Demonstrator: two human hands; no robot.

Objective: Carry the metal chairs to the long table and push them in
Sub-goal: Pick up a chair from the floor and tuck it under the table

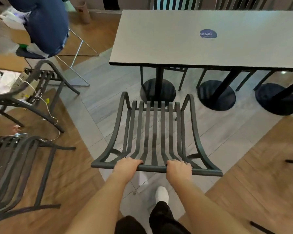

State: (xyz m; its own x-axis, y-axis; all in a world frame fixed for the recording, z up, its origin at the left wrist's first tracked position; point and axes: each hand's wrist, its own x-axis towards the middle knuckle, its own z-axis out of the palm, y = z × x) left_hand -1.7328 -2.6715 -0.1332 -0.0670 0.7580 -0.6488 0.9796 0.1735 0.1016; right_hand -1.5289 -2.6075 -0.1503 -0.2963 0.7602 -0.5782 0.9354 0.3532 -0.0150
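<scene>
A dark metal slatted chair [155,132] is in front of me, its seat pointing at the long grey table [176,39]. My left hand [126,167] grips the top rail of the chair's back left of centre. My right hand [178,168] grips the same rail right of centre. The chair's front edge is near the table's left round pedestal base [157,92], short of the table edge. Whether its legs touch the floor is hidden.
Two more metal chairs stand at the left: one [32,92] holding boxes and cables, another [19,169] nearer me. A person in jeans [46,26] sits at the top left. Chair legs [183,78] and two more pedestal bases [216,95] show under the table.
</scene>
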